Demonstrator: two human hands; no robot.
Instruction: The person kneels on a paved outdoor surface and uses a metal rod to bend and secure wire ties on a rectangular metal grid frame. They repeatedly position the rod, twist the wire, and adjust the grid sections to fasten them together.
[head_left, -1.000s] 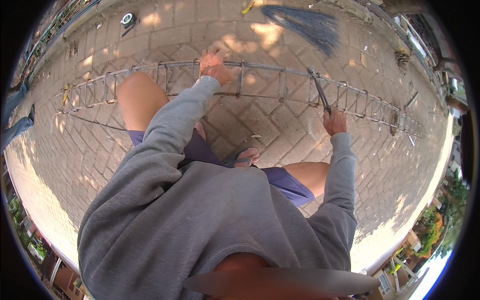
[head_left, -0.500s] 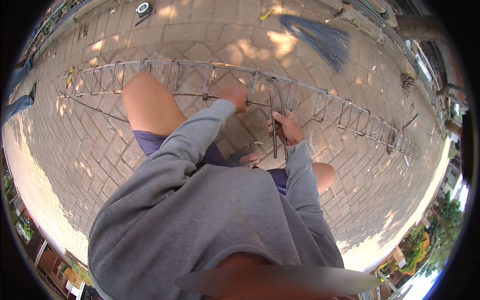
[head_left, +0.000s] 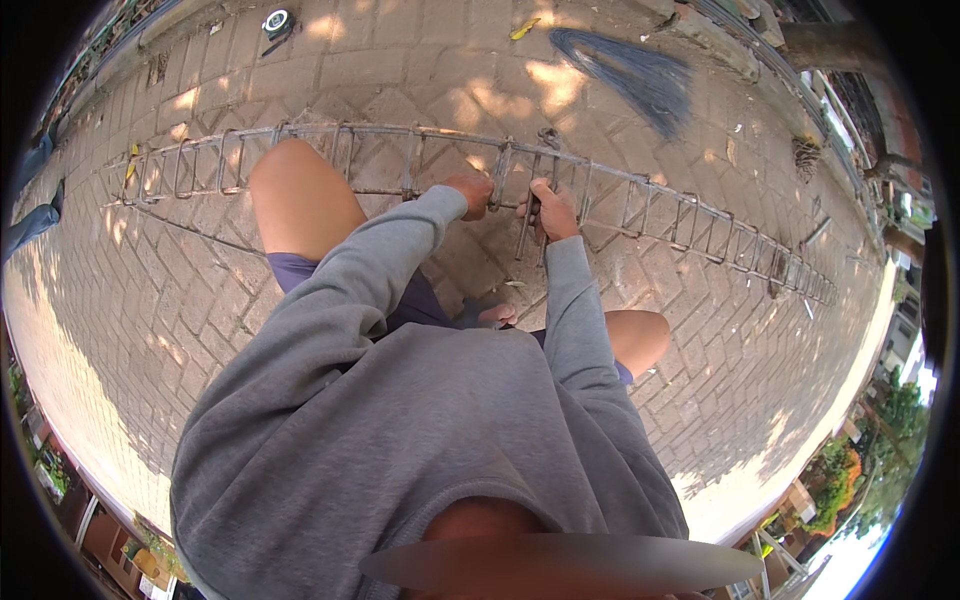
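A long, narrow rebar cage [head_left: 620, 173] with several stirrups lies across the paving in front of me. My left hand [head_left: 470, 194] is closed at its near bar, beside a stirrup; the fingertips are partly hidden, and any wire in them is too small to make out. In my right hand [head_left: 556, 212] are long-handled steel pincers [head_left: 548, 140], the fingers wrapped round the handles just right of that stirrup. The pincers' head points away from me, at the far bar. Their handle ends stick out below the hand.
A bundle of dark tie wire [head_left: 640, 85] lies beyond the cage. A tape measure [head_left: 277, 22] rests far left, and a yellow scrap [head_left: 524, 29] lies near the top. My bent knee [head_left: 300, 195] overlaps the cage. Another person's legs [head_left: 35, 225] show at the left edge.
My right hand has moved up and left with the pincers, closer to my left hand. The pincers' head has shifted farther beyond the far bar. My left hand stays at the near bar.
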